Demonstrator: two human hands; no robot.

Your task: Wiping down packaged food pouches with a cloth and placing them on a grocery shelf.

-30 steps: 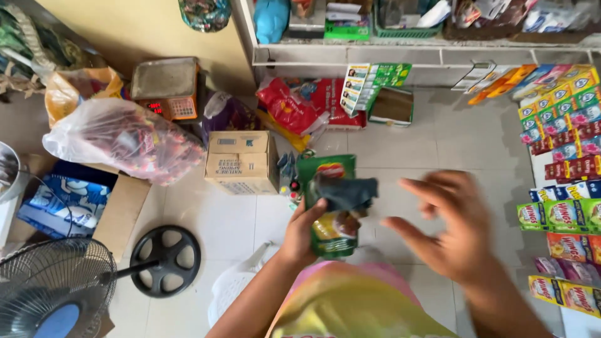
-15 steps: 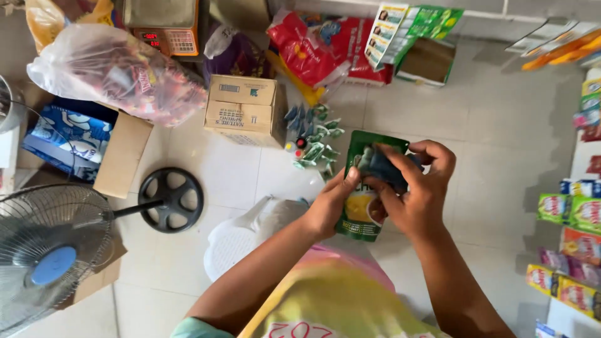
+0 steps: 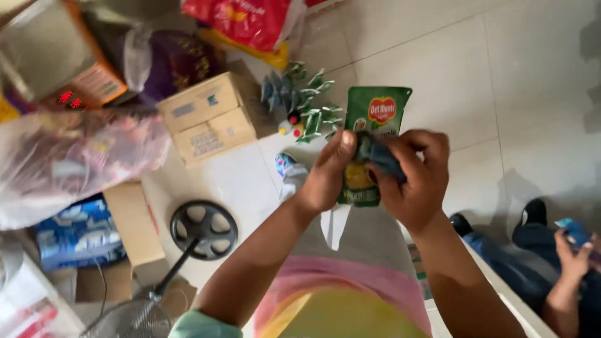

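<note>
Above tiled floor (image 3: 513, 94), upright green pouch (image 3: 375, 125)

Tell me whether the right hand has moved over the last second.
Yes. The right hand came leftward, toward the cardboard box, and closed on the green pouch.

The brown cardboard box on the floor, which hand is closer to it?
Left. The left hand holds the green pouch on the side toward the cardboard box; the right hand is on the pouch's far side.
</note>
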